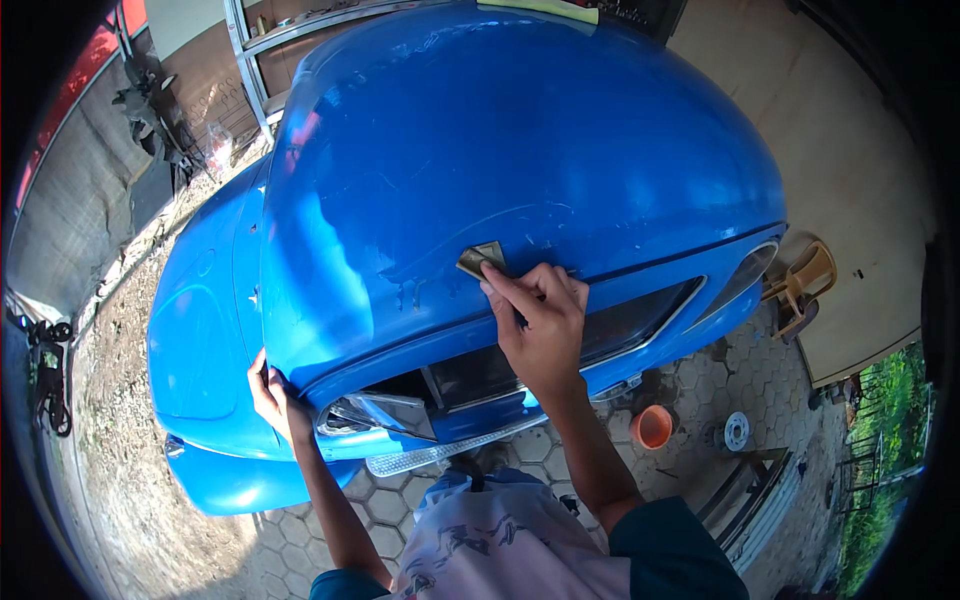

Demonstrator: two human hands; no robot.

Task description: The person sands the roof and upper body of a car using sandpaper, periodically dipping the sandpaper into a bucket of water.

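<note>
The rounded blue roof [540, 130] of a car fills the middle of the view, with pale scratches and wet-looking streaks on it. My right hand [541, 325] pinches a folded piece of brown sandpaper [480, 258] against the roof, above the side windows. At the front corner, my left hand [278, 405] grips the car's windscreen pillar, its fingers curled over the edge and partly hidden. Just right of that hand, a small vent window [385, 414] is swung outward.
A yellow-green cloth [545, 10] lies at the roof's far edge, near a metal ladder [243, 55]. On the paved floor to the right are an orange bucket [652, 426], a white round disc [737, 431] and long metal pieces [745, 500]. A brown plastic chair [805, 280] stands beyond.
</note>
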